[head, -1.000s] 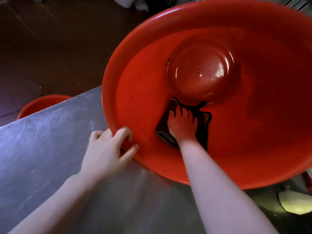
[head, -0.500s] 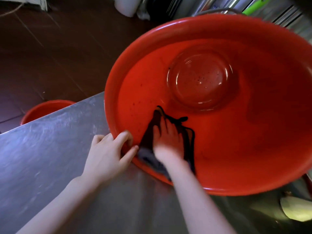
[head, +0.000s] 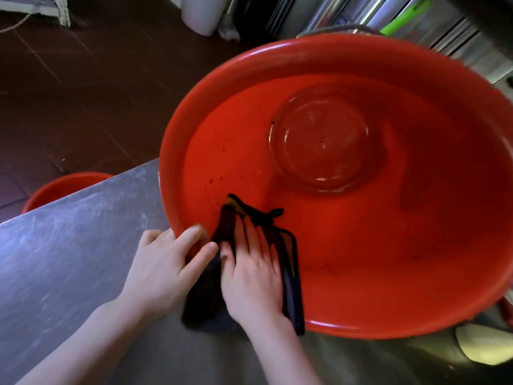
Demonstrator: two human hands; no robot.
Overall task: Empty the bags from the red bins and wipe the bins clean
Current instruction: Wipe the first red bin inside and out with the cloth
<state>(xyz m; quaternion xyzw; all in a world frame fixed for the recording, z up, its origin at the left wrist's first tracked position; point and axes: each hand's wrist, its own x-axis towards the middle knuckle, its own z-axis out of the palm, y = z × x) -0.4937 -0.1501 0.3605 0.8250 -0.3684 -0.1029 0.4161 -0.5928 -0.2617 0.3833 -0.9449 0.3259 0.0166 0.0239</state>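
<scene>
1. Steel bench (head: 69, 245) is carrying the red bin (head: 249, 68), tipped with its mouth toward us.
2. Our left hand (head: 163, 268) is gripping the near rim, fingers (head: 191, 235) curled.
3. Our right hand (head: 252, 276) is pressing the soft cloth (head: 205, 298) inside, fingers straight.
4. We are judging the bin light, stiff and slippery, so the rim suits holding.

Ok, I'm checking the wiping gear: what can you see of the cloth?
The cloth is dark, nearly black, soft fabric with a bound edge and a yellowish patch at its far corner. Crumpled, it drapes over the near rim of the bin: part on the inner wall, part bunched on the table. The right hand presses it flat with straight fingers; the left hand, gripping the rim, lies beside it.
</scene>
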